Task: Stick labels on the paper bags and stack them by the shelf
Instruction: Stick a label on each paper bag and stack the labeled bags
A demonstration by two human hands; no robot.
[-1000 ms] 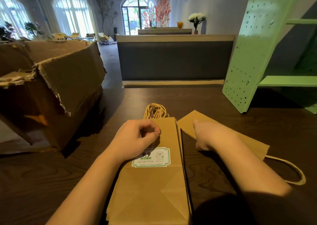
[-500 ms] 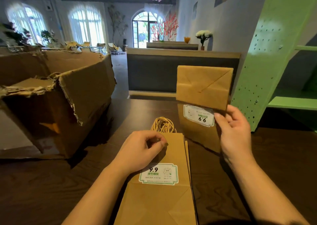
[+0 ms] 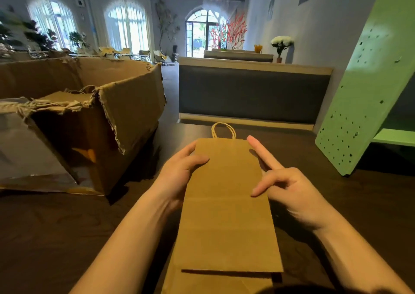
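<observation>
Brown kraft paper is filling the middle of my feed: one paper bag point(image 3: 226, 204) is lying flat, plain face up, on top of a second bag point(image 3: 215, 282) whose near end is poking out beneath it. Its twisted handle point(image 3: 223, 130) is pointing away from me. The left hand point(image 3: 177, 177) is resting against the bag's left edge with fingers fairly straight, gripping nothing. The right hand point(image 3: 289, 188) is spread wide beside the right edge, its forefinger lying along that edge and another finger reaching over the paper.

I am seeing no label on the upturned face, so the first risk I am weighing is an unlabelled bag getting buried in the pile. I cannot tell what the underside is carrying. The two bags are also sitting out of line at the near end, and I am judging that a careless nudge on this smooth top will fan them apart. The pile is sitting in front of the person, well apart from the green shelf point(image 3: 363, 91) at the right.

Everything is resting on a dark wooden table point(image 3: 67, 237). A torn cardboard box point(image 3: 125, 123) is standing at the left. Beyond are a grey bench back point(image 3: 251, 91), arched windows point(image 3: 128, 28) and white flowers point(image 3: 281, 41).
</observation>
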